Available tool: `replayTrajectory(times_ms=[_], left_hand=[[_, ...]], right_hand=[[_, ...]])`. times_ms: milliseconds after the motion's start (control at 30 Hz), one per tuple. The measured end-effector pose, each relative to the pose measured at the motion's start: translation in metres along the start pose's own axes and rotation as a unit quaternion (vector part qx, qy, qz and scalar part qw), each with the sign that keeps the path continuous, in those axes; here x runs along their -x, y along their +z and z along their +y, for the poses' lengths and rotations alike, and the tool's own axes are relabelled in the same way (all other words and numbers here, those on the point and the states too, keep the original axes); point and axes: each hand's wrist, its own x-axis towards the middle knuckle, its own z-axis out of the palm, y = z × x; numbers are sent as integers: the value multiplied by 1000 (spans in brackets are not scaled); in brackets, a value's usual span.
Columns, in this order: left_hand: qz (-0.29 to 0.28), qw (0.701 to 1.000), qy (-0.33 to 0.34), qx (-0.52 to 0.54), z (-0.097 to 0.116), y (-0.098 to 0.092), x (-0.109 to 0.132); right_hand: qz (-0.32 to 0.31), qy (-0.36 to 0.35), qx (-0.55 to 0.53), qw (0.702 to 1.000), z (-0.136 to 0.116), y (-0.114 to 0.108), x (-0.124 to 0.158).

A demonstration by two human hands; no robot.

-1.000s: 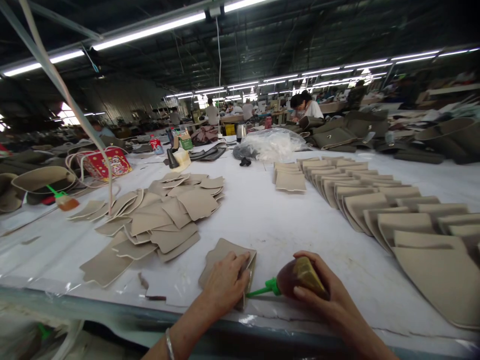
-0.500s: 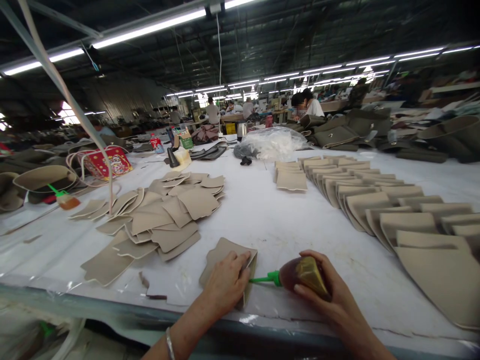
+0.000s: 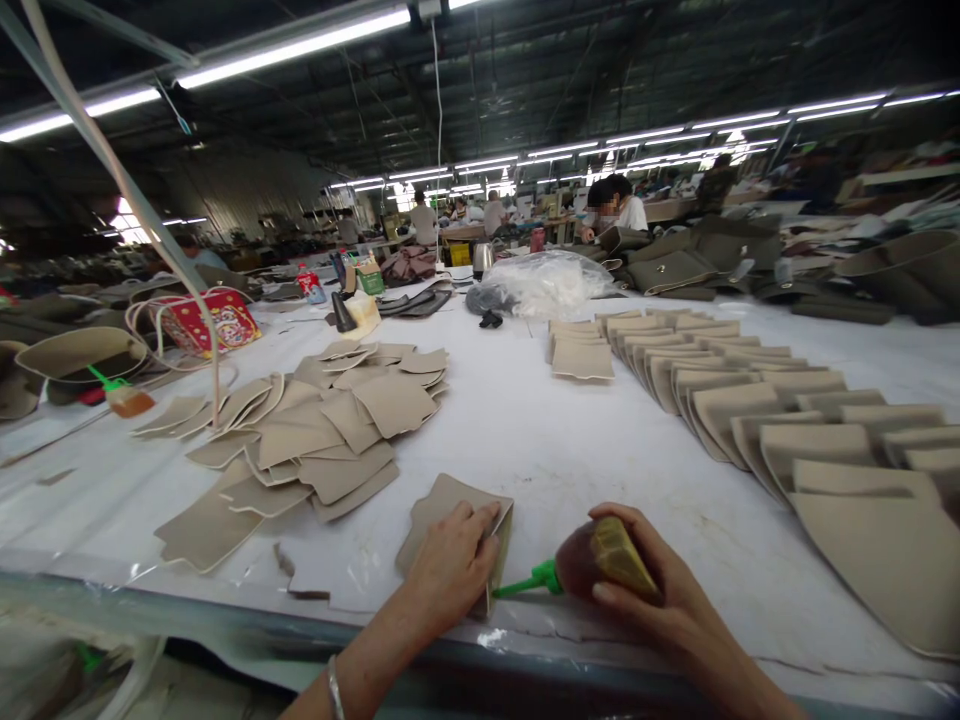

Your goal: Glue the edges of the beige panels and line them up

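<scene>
My left hand point(image 3: 452, 556) lies on a beige piece point(image 3: 435, 508) near the table's front edge, its fingers pressed together over the piece's right part. The fingertips reach a fold along the right side. My right hand point(image 3: 652, 575) is wrapped round a glue bottle point(image 3: 596, 560) with amber-brown contents, tilted on its side. Its green nozzle point(image 3: 525, 580) points left, and the tip is at the lower right edge of the piece, by the fold. Under my left palm, part of the piece is hidden.
A loose heap of beige pieces point(image 3: 322, 430) lies to the left. Overlapping rows of folded pieces point(image 3: 810, 450) stand at the right, with a small stack point(image 3: 581, 358) beside them. Another glue bottle point(image 3: 127, 398), a red bag point(image 3: 214, 320) and clear plastic point(image 3: 551, 283) lie farther off.
The nozzle tip has moved down along the right edge of the piece, towards the table's front. My left hand has stayed almost in place on the piece.
</scene>
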Motion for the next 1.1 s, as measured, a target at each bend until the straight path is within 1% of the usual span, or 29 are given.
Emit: replayTrajectory(times_ms=[67, 167, 233, 267, 367, 433, 500, 700, 767, 833, 900, 1000, 1067, 1100], left_hand=[[-2, 1000, 0, -1, 0, 0, 0], [-2, 1000, 5, 4, 0, 0, 0], [-2, 1000, 4, 6, 0, 0, 1], [-3, 1000, 2, 7, 0, 0, 1], [-2, 1000, -1, 6, 0, 0, 0], [1, 1000, 0, 3, -1, 1, 0], [3, 1000, -1, 2, -1, 1, -1], [-1, 1000, 4, 15, -2, 0, -2], [-6, 1000, 5, 18, -2, -1, -3], [-8, 1000, 4, 22, -2, -2, -4], [-9, 1000, 2, 29, -1, -3, -4], [-13, 999, -2, 40, -1, -3, -6], [-11, 999, -10, 46, -1, -3, -7], [-8, 999, -14, 47, -2, -3, -8]], right_hand=[[5, 1, 1, 1000, 0, 1, -1], [64, -11, 29, 997, 0, 1, -6], [78, -12, 32, 996, -1, 2, -6], [66, -5, 26, 997, -3, 3, -4], [2, 23, -12, 1000, -7, 7, 3], [-14, 30, -27, 999, -7, 8, 6], [6, 25, -17, 1000, -6, 7, 5], [121, -5, 54, 991, 2, 2, -14], [143, -13, 62, 988, 2, 0, -24], [152, -19, 52, 987, 1, -1, -33], [150, -23, 36, 988, 0, -2, -38], [139, -17, 20, 990, 1, -2, -36], [106, -1, -10, 994, 3, -2, -33], [84, 12, -42, 995, 4, -2, -31]])
